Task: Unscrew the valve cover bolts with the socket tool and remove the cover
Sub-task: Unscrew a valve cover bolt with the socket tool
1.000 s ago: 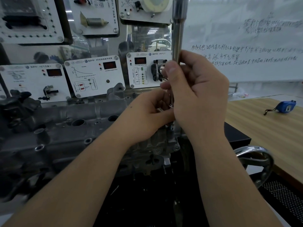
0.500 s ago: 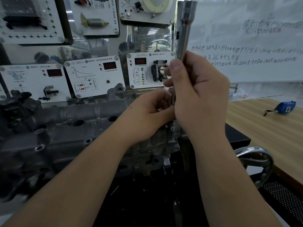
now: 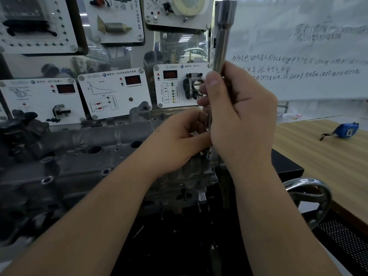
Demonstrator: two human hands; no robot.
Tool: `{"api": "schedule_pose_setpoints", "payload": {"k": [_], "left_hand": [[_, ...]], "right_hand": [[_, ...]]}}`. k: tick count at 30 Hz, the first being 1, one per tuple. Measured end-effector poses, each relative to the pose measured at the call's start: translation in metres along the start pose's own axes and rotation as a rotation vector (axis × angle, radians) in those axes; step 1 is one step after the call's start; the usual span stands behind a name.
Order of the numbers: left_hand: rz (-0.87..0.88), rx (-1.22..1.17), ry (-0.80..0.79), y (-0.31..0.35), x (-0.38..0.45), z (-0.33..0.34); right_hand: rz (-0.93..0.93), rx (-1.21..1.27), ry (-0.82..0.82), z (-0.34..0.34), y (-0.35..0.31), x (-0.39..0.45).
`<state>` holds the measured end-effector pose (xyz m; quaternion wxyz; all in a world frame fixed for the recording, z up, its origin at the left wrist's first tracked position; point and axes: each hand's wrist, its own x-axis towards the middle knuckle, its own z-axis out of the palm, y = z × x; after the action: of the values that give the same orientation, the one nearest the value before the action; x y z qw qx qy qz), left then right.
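Socket tool point(image 3: 221, 42) upright in right hand point(image 3: 239, 116) (left hand point(image 3: 179, 140) just beside).

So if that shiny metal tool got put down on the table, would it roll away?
Probably. The socket tool looks round and smooth, so it could roll on the flat wooden table. It looks like stiff metal, likely heavy for its size and slippery.

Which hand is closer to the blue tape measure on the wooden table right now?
Right. The right hand grips the socket tool on the side toward the blue tape measure, well short of it; the left hand sits farther away, beyond the right.
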<state>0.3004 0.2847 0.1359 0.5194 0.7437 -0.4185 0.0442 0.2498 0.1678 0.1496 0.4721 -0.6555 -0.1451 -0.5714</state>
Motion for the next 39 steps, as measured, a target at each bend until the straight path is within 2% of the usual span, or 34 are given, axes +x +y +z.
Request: {"api": "schedule_pose_setpoints", "payload": {"k": [6,12,17,22,27,32,39], "left_hand": [[0.007,-0.007,0.021,0.0018,-0.0030,-0.0022],[0.026,0.026,0.010,-0.0005,-0.0020,-0.0010],[0.014,-0.024,-0.006,0.0039,-0.0040,-0.0013],[0.034,0.034,0.020,0.0013,-0.0010,0.0003],[0.022,0.047,0.000,0.0007,-0.0008,0.0002],[0.021,0.005,-0.026,0.0021,-0.0050,-0.0018],[0.000,0.187,-0.111,-0.0005,-0.0035,-0.0027]], "right_hand": [[0.075,0.059,-0.026,-0.0003,-0.0011,0.0003],[-0.015,0.005,-0.025,0.0006,-0.0063,-0.0012],[0.042,0.019,-0.058,0.0013,-0.0032,-0.0010],[0.049,0.055,-0.064,0.0001,-0.0007,-0.0001],[0.024,0.041,0.028,0.0025,-0.0006,-0.0009],[0.020,0.002,0.005,0.0031,-0.0016,-0.0024],[0.006,0.000,-0.045,-0.0014,-0.0012,-0.0018]]}}
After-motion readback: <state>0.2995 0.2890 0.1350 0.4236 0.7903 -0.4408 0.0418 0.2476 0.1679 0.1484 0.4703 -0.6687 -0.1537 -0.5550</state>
